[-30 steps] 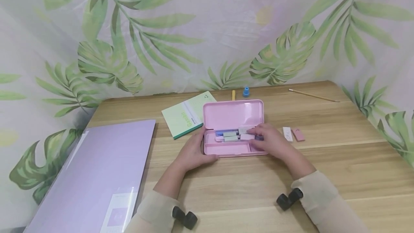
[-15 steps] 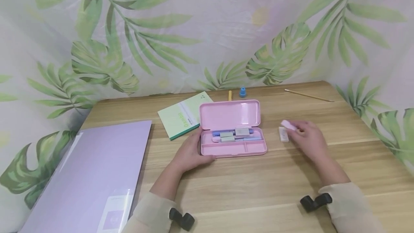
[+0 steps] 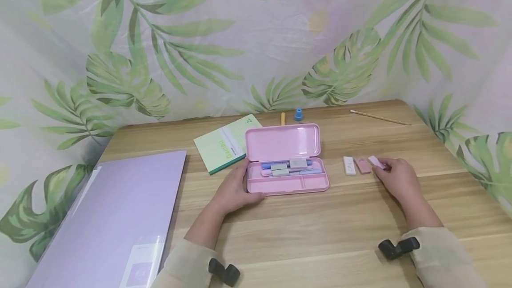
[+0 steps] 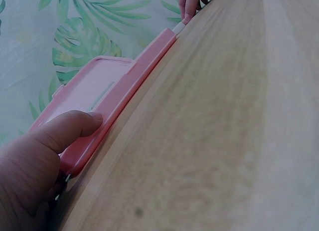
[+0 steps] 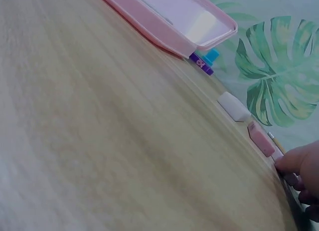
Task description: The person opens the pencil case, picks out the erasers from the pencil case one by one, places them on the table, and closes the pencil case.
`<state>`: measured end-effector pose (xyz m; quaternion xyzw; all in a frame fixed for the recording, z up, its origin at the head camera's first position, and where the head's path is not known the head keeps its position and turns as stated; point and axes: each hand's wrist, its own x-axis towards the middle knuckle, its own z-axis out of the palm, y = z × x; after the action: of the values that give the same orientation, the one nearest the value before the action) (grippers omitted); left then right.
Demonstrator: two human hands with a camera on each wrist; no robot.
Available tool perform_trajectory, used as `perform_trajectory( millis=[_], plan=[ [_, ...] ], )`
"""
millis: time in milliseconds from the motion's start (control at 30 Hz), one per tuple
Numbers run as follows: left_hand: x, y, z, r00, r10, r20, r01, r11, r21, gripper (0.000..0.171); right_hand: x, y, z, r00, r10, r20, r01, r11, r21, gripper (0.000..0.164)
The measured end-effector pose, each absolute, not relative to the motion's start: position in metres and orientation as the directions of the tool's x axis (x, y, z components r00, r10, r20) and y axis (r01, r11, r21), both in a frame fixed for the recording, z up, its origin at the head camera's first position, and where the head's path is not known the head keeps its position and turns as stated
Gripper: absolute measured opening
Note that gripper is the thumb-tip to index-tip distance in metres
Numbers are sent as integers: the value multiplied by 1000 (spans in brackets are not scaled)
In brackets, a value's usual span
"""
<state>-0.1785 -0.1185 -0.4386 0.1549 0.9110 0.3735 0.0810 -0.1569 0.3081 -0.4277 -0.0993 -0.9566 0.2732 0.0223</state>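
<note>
An open pink pencil case lies in mid-table, its lid tipped back. My left hand grips its left end, thumb along the front wall. Pens, among them a blue pen, lie in the rear compartment with several small grey blocks on them, one a grey block. To the right of the case, my right hand pinches a pale pink-white eraser at the table. Beside it lie a pink eraser and a white eraser. The right hand's lower fingers are partly hidden.
Behind the case stand a green notebook, a yellow stick and a blue cone-shaped piece. A pencil lies back right. A lilac folder covers the left side. A purple item shows behind the case.
My right hand has lifted the pale eraser out of the pencil case and carried it right, past the white and pink erasers. The left hand keeps its grip on the case.
</note>
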Motion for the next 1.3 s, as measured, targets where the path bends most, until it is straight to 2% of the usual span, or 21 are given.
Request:
perform_trajectory(
  millis=[100,233,333,467,633,833,1100,1300],
  plan=[
    [-178,-119,-438,-939,342,-30,222,671,708,119,-157,307,-428,-977,213,-7,184,829,-528,54],
    [-177,-119,-437,-939,342,-31,220,668,711,119,-155,300,-422,-974,218,59,149,814,-561,56],
    [-177,-119,-437,-940,339,-33,215,668,713,119,-156,285,-417,-976,171,137,55,796,-602,52],
    [-177,-119,-437,-943,330,-41,205,673,711,119,-161,254,-415,-978,26,209,-110,782,-614,44],
    [-178,-119,-437,-943,330,-36,208,672,711,119,-170,214,-414,-976,-131,176,-211,784,-583,44],
    [-176,-118,-436,-941,338,-28,216,661,719,119,-183,179,-417,-958,-227,176,-287,773,-565,42],
    [-177,-117,-437,-941,337,-30,215,663,717,118,-194,163,-413,-964,-263,37,-242,812,-532,41],
    [-176,-118,-437,-944,330,-33,208,667,716,119,-198,161,-410,-960,-281,18,-248,814,-526,39]
  ],
)
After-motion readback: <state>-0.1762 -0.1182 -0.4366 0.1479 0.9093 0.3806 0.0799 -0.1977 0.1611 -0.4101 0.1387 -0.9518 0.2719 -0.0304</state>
